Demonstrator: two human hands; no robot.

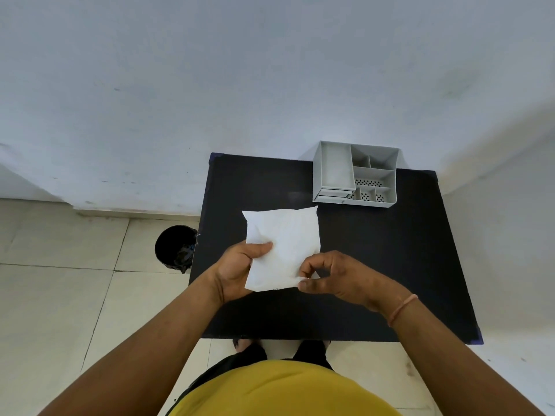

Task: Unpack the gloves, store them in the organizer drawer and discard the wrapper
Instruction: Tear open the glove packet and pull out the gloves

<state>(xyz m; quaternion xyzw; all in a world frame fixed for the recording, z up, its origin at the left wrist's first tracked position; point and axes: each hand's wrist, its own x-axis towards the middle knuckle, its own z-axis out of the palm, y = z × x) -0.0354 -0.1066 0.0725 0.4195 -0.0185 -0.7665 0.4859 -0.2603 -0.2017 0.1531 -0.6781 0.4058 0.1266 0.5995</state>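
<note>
A white, flat, sealed glove packet (283, 244) is held above the middle of the black table (390, 265). My left hand (237, 270) grips its lower left side, thumb on top. My right hand (333, 280) pinches the packet's lower right corner between thumb and fingers. The gloves inside are hidden by the wrapper. A grey plastic organizer (356, 174) with several compartments stands at the table's far right edge; its small drawer (333, 194) sits low on the front left and looks shut.
A black round bin (175, 247) stands on the tiled floor just left of the table. A pale wall rises behind the table. My feet and yellow shirt show below the table's near edge.
</note>
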